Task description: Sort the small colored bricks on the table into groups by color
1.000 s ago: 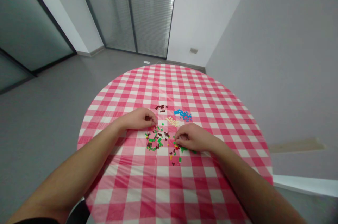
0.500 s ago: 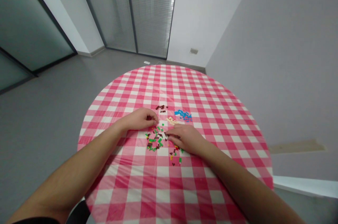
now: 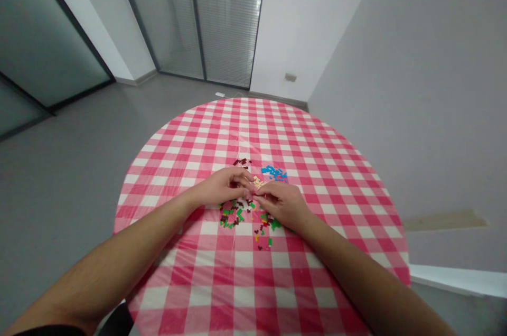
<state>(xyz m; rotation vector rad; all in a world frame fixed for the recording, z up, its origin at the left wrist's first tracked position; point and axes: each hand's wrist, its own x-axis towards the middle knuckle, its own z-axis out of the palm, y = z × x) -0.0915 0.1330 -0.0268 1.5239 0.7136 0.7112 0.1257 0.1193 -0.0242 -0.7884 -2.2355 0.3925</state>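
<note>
Over the middle of the pile, my left hand (image 3: 225, 186) has its fingers curled and thumb drawn in. My right hand (image 3: 287, 204) meets it from the other side, thumb and forefinger pinched together. What the fingertips hold, if anything, is too small to make out. Below the left hand lie mixed green and brown toy bricks (image 3: 227, 214). Red, yellow, green and brown bricks (image 3: 263, 224) lie under and beside the right hand. Cream bricks (image 3: 259, 182) show just behind the fingertips, partly covered.
Blue bricks (image 3: 274, 173) form a heap behind the right hand, and dark brown bricks (image 3: 241, 162) lie farther left. All rest on a round table with a pink and white checked cloth (image 3: 245, 294). A wall (image 3: 443, 114) stands to the right.
My left hand has moved right, over part of the mixed bricks, and its fingertips now meet those of my right hand. The right hand has shifted slightly upward.
</note>
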